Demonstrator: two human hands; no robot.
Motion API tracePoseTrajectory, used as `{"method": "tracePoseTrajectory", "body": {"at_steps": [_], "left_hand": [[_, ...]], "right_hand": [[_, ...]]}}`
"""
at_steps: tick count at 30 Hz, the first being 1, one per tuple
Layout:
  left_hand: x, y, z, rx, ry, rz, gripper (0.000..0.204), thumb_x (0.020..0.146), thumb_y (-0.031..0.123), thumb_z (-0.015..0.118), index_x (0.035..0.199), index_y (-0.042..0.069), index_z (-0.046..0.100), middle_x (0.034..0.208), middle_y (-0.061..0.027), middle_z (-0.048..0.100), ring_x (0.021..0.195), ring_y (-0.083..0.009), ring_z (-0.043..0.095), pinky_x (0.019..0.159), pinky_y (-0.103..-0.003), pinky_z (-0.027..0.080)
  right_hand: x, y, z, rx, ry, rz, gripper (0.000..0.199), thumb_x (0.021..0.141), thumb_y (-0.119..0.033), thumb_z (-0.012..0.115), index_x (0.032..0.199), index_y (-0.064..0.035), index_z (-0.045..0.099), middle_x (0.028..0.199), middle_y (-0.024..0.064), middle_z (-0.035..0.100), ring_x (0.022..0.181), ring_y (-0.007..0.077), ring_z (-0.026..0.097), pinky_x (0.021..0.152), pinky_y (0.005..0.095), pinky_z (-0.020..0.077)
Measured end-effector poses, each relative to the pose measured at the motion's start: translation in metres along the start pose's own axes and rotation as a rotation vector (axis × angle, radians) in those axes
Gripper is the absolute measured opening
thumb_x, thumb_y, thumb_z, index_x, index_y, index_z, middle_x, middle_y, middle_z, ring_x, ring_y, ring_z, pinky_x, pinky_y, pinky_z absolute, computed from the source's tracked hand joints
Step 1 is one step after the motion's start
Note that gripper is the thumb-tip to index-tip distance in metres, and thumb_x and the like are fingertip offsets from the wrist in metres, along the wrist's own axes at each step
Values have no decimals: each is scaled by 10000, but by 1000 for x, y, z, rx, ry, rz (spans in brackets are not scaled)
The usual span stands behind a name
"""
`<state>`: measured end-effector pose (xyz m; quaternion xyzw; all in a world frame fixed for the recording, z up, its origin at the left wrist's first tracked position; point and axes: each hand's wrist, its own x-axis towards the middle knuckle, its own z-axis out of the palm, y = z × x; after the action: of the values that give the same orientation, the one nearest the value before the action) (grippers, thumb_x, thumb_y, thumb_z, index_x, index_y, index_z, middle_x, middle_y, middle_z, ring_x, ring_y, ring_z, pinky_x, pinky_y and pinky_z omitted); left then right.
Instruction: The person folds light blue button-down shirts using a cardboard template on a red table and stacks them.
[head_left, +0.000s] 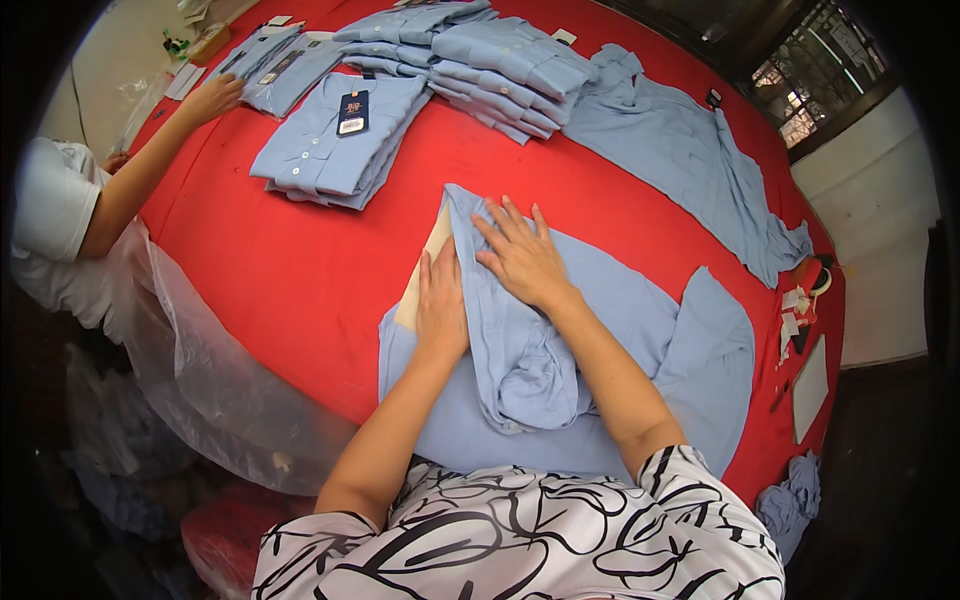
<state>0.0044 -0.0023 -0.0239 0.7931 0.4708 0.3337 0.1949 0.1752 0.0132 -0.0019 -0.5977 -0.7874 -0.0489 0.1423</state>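
Note:
A light blue shirt [620, 300] lies spread on the red table in front of me, one side folded inward over a cream-coloured board [428, 262]. My left hand [440, 305] rests flat along the folded strip, beside the board, fingers stretched toward the far end. With fingers spread, my right hand [522, 254] presses on the cloth near the fold's far end. Bunched fabric of a sleeve [540, 380] lies on the shirt between my forearms. Part of the board is hidden under the cloth.
Folded blue shirts [510, 65] are stacked at the back, near a tagged pile [345, 140]. An unfolded shirt [670, 130] lies far right. A co-worker's hand [215, 98] touches bagged shirts [285, 75]. Clear plastic [220, 370] hangs over the left edge; a tape roll [822, 281] sits right.

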Motion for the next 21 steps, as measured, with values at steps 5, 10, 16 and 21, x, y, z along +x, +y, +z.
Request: {"method": "tracePoseTrajectory", "body": {"at_steps": [5, 10, 16, 21], "left_hand": [[7, 17, -12, 225, 191, 291, 646, 869, -11, 502, 1488, 44, 323, 1390, -150, 493, 1373, -321, 382, 1142, -549, 264], [-1, 10, -16, 128, -33, 227, 523, 823, 2, 536, 1319, 159, 589, 1107, -51, 602, 1131, -246, 519, 1108, -513, 307], [2, 22, -12, 184, 11, 360, 385, 817, 30, 524, 1078, 212, 741, 1207, -28, 606, 1231, -245, 489, 1141, -476, 267], [-1, -1, -7, 101, -97, 301, 314, 834, 59, 528, 1060, 138, 730, 1336, -32, 586, 1371, -278, 421, 1179, -495, 209]], "right_hand": [[-9, 11, -20, 465, -231, 24, 464, 976, -277, 516, 1412, -122, 480, 1497, 94, 430, 1433, 281, 314, 1180, 517, 170], [-69, 85, -100, 302, -98, 404, 460, 805, 54, 539, 1223, -100, 652, 1332, 111, 594, 1250, 298, 537, 1063, 389, 402], [-270, 195, -151, -261, -28, 710, 267, 797, -19, 612, 1050, -102, 627, 1052, 123, 600, 1084, 330, 526, 955, 502, 391], [-401, 163, -215, -312, 290, 888, 215, 786, -24, 629, 996, -71, 607, 1027, 120, 595, 1027, 325, 533, 929, 488, 394]]}}
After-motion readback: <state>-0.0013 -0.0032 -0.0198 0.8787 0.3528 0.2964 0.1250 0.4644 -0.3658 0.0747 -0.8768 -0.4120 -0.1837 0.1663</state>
